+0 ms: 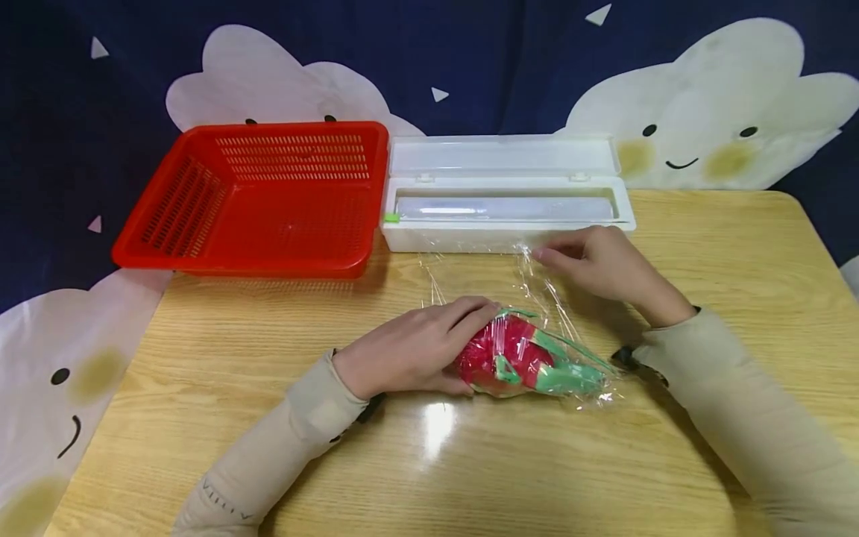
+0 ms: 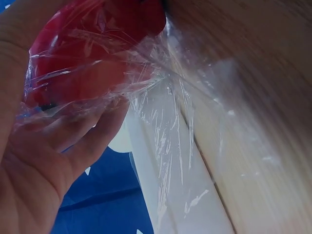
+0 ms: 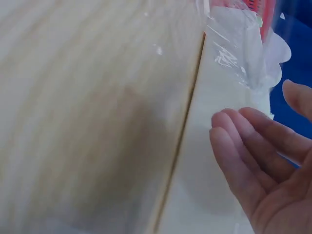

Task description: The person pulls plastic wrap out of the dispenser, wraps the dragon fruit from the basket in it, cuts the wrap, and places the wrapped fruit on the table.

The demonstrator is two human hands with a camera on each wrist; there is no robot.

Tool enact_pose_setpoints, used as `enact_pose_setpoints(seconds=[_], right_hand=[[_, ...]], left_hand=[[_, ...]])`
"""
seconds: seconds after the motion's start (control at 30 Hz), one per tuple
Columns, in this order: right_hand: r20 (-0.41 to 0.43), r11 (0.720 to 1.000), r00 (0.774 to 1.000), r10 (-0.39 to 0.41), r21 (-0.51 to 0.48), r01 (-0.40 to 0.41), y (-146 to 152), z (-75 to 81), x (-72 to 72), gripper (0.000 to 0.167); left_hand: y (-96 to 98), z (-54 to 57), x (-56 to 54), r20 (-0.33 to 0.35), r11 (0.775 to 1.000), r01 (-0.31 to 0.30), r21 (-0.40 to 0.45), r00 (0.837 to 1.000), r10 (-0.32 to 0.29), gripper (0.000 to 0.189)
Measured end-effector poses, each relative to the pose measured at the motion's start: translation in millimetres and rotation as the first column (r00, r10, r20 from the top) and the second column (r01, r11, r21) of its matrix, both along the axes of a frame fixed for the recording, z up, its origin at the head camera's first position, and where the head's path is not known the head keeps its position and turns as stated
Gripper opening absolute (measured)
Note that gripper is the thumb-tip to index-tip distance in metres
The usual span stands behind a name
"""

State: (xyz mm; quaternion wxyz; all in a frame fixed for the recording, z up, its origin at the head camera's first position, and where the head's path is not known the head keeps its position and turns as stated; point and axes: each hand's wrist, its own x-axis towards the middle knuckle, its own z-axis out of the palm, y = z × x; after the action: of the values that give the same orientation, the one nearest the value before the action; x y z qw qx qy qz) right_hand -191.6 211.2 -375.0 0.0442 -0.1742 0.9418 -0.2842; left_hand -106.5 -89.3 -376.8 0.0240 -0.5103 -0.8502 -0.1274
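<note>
On the table, my left hand grips a red dragon fruit with green scales from its left side. Clear cling film covers the fruit, bunching round its green tip and stretching up toward a white film dispenser. In the left wrist view, the fingers sit against the wrapped red skin. My right hand hovers by the dispenser's front right edge, close to the film. The right wrist view shows its fingers loosely bent, thumb apart, nothing held between them.
The dispenser's lid is raised, with a film roll inside and a green tab at its left end. A red plastic basket stands left of it. Behind the wooden table hangs a blue cloth with cloud faces.
</note>
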Motion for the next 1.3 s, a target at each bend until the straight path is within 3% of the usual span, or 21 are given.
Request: enact_pose_setpoints(seconds=[0.2,0.43,0.73,1.03,1.17,1.3], right_hand=[[0.154,0.991,0.987,0.048,-0.132,-0.028,0,-6.6,1.9,0.032],[0.14,0.988,0.986,0.087,-0.143,-0.066,-1,-3.3,2.4,0.023],[0.127,0.984,0.987,0.101,-0.16,-0.08,4,-1.1,3.6,0.004],[0.217,0.951,0.972,0.094,-0.308,-0.023,6,5.6,5.2,0.004],[0.292,0.92,0.948,0.127,-0.392,-0.003,5,6.2,5.9,0.02],[0.31,0.905,0.941,0.136,-0.425,0.009,6,5.7,8.4,0.031]], left_hand=[[-2.7,-0.3,0.1,-0.02,1.0,-0.007,0.029,1.0,0.007,0.099],[-4.1,1.8,-1.7,0.018,0.999,-0.041,0.029,0.999,0.04,0.101],[-3.4,3.8,-5.9,0.027,0.999,-0.037,0.026,0.999,0.036,0.107],[-4.2,2.2,-5.0,0.023,0.999,-0.045,0.028,0.999,0.044,0.106],[-4.0,1.0,-4.9,0.026,0.998,-0.047,0.03,0.999,0.047,0.105],[-2.9,0.0,-5.0,0.041,0.999,-0.047,0.027,0.998,0.046,0.105]])
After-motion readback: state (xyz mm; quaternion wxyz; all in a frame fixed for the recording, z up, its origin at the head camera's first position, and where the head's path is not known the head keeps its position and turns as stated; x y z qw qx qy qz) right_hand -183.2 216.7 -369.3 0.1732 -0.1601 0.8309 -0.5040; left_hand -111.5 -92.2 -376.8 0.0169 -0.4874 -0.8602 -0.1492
